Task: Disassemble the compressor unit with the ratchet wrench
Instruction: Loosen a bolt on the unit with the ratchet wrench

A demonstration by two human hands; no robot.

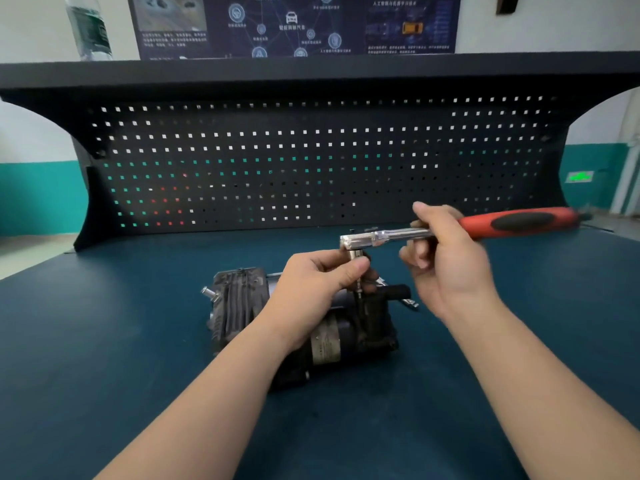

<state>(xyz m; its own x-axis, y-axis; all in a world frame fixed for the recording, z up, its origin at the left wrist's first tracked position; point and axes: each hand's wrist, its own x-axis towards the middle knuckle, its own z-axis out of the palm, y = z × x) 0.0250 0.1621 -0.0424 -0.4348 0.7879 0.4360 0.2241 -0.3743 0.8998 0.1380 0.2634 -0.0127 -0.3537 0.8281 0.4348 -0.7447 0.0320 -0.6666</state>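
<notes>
While the compressor unit (301, 323) lay on the blue-green bench top (104, 341), both hands worked just above it. At about twelve o'clock from the unit, the left hand (318, 282) pinched the socket under the ratchet wrench (450, 230) head — fingers curled round it. At two o'clock, the right hand (446, 258) gripped the chrome shaft, its red handle pointing to three o'clock — clear of the unit.

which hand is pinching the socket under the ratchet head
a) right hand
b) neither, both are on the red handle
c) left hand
c: the left hand pinches the socket below the ratchet wrench head, over the compressor unit, while the right hand holds the wrench's metal shank.
</notes>
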